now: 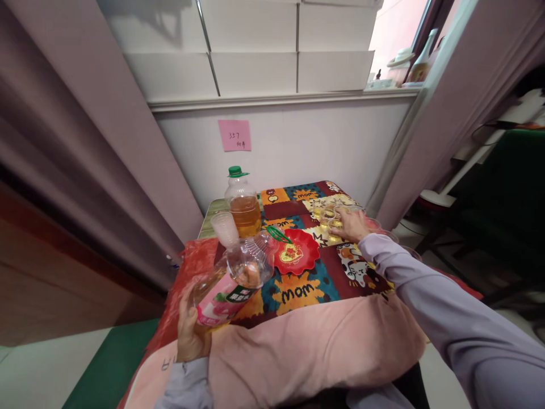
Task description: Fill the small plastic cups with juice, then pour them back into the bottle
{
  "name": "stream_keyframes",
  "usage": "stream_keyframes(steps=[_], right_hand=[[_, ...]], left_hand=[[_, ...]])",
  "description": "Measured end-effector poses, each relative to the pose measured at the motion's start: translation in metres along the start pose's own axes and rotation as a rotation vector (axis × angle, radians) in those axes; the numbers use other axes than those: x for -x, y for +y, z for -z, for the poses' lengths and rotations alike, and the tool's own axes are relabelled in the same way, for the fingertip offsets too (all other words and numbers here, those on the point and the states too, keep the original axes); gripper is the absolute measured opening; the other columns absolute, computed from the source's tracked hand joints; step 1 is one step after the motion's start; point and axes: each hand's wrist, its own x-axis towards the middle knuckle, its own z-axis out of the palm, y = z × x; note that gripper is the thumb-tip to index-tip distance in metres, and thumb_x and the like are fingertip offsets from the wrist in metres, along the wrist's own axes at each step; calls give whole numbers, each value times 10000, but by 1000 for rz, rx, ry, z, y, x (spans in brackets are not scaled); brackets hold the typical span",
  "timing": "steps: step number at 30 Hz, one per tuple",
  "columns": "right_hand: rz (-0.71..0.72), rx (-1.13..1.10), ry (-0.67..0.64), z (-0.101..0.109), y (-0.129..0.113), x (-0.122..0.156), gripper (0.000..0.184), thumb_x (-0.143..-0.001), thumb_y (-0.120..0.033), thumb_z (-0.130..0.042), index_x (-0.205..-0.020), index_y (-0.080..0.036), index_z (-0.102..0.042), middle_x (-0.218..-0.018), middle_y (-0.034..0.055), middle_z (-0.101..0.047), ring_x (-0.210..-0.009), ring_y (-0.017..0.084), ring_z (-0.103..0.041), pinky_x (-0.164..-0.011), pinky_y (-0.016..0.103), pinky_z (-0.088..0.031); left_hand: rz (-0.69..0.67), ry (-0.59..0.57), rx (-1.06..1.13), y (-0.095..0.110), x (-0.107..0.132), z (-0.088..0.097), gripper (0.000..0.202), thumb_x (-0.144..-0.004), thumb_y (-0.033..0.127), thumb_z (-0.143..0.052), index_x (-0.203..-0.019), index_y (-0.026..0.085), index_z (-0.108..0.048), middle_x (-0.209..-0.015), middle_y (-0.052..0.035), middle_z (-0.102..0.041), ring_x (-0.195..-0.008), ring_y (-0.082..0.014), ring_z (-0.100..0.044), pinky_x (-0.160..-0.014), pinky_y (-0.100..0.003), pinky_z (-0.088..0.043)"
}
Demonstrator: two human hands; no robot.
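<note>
A large clear bottle of amber drink [225, 289] with a pink label lies tilted in my left hand [191, 329], its neck pointing up and to the right. A green ring handle [279, 234] circles the neck. My right hand [352, 224] is stretched out to the table's right side, its fingers about the rim of a clear plastic cup [335, 224]. Several clear cups with pale yellow liquid [326, 215] stand close around those fingers. More cup rims show partly behind the wrist. Beyond the held bottle stands a stack of clear cups [225, 228].
A second big bottle [243, 210] with a green cap stands upright at the back left. A red scalloped plate [313, 258] sits mid-table on the patterned mat [332, 278]. Pink cloth [315, 346] covers the near edge. A pink note [235, 135] is on the wall.
</note>
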Motion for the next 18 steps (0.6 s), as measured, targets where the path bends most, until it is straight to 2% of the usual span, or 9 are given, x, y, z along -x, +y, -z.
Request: stream_keyframes(steps=[6, 8, 10, 12, 14, 16, 18], right_hand=[[29, 17, 24, 6, -2, 7, 787, -947, -660, -650, -1534, -144, -562, -1346, 249, -761, -1299, 438, -667, -1205, 710, -253], [63, 9, 68, 15, -7, 5, 757, -953, -657, -654, -1512, -150, -592, -1371, 250, -750, -1314, 438, -658, -1212, 727, -238], [122, -56, 105, 31, -20, 0, 675, -956, -629, -680, -1443, -163, -663, -1365, 234, -759, -1300, 423, -670, -1207, 686, -295], [191, -194, 121, 54, -42, -7, 538, -965, -573, -702, -1333, -183, -743, -1314, 196, -792, -1233, 384, -713, -1142, 580, -426], [253, -366, 142, 80, -72, -16, 394, -988, -522, -699, -1224, -222, -797, -1200, 135, -835, -1097, 325, -766, -996, 464, -537], [358, -498, 184, 104, -107, -26, 307, -1011, -483, -695, -1178, -255, -816, -1125, 80, -847, -1000, 272, -782, -925, 404, -564], [504, -533, 192, 118, -141, -37, 255, -999, -439, -737, -1163, -266, -825, -1075, 58, -845, -946, 251, -778, -883, 379, -567]], left_hand=[[7, 12, 13, 1, 3, 0, 696, -730, 591, -880, -1334, 284, -721, -1561, -96, -639, -1524, -409, -512, -1335, -640, -298], [2, 4, 26, 2, 5, -1, 674, -748, 583, -870, -1331, 277, -724, -1554, -98, -642, -1512, -391, -530, -1331, -610, -322], [2, -1, 36, 2, 6, -2, 661, -764, 573, -861, -1337, 273, -725, -1537, -101, -654, -1491, -384, -551, -1320, -602, -346], [0, 8, 42, 2, 7, -2, 661, -761, 568, -864, -1336, 272, -728, -1524, -99, -662, -1480, -383, -557, -1312, -600, -358], [-1, 29, 47, 1, 7, -1, 671, -744, 565, -877, -1329, 270, -732, -1531, -98, -655, -1476, -381, -556, -1305, -588, -373], [-2, 38, 54, 0, 6, 1, 700, -725, 572, -889, -1330, 258, -732, -1545, -111, -642, -1464, -387, -565, -1287, -578, -400], [2, 20, 54, -1, 6, 2, 726, -727, 580, -887, -1353, 252, -723, -1555, -126, -633, -1460, -397, -569, -1276, -578, -412]])
